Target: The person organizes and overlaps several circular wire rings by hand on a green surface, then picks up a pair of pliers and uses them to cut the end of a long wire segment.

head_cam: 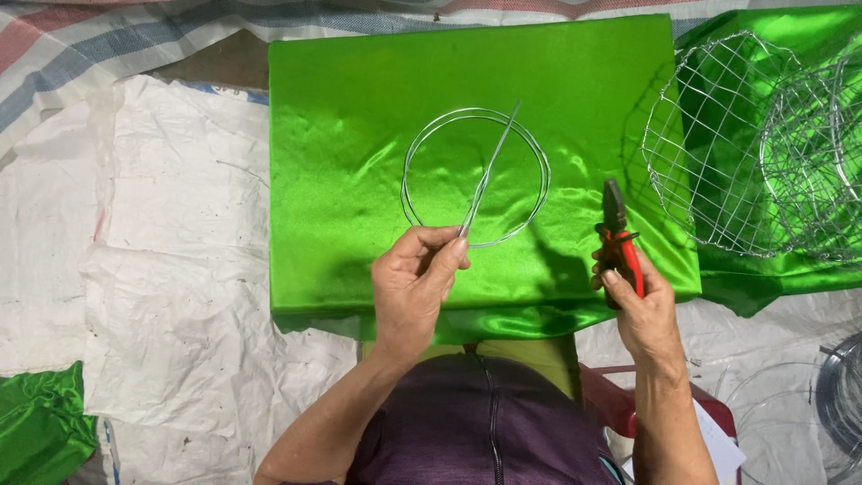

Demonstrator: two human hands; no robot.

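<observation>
Two fingertips and a thumb of the left hand [415,274] pinched the near end of a straight wire [491,169] lying across the wire ring [476,177] on the green satin board [359,117], a light hold from which the springy wire could have slipped and flicked. The right hand [634,305], fingers wrapped, gripped red-handled pliers [618,235] nose-up just beside the ring, jaws seemingly closed; both forearms reached forward from the lap.

surface: green satin-covered board [359,135] | on it: wire ring [476,177]

Wire ring [476,177] pinched, pliers [620,242] gripped
</observation>
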